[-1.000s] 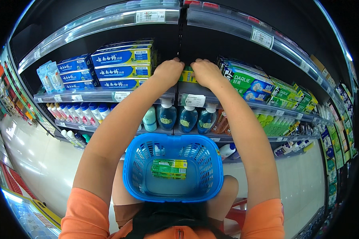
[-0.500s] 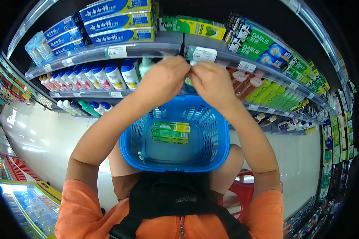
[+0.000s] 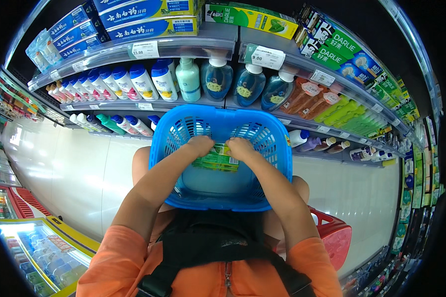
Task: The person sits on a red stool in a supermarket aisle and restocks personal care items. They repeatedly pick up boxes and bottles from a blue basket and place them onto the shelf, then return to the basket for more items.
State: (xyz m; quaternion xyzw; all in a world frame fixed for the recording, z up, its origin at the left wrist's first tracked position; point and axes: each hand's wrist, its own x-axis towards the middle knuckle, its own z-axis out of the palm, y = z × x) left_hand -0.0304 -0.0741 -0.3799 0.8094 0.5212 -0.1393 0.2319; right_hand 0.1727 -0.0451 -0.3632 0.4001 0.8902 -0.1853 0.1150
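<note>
Looks like the setting-down bit, tbh

So the blue basket (image 3: 223, 115) is right in front of me, green boxes (image 3: 215, 163) lying in the middle. At their 12 o'clock edge there's a green-and-yellow box (image 3: 221, 148): left hand (image 3: 201, 145) curled shut round its 9 o'clock end, right hand (image 3: 240, 148) likewise at 3. Can't tell if it's resting on the others. Next move calls for squaring it up, I'd say, then loosening both hands evenly. Further off at 12, blue bottles (image 3: 249, 88) line the shelf (image 3: 119, 106).
</note>
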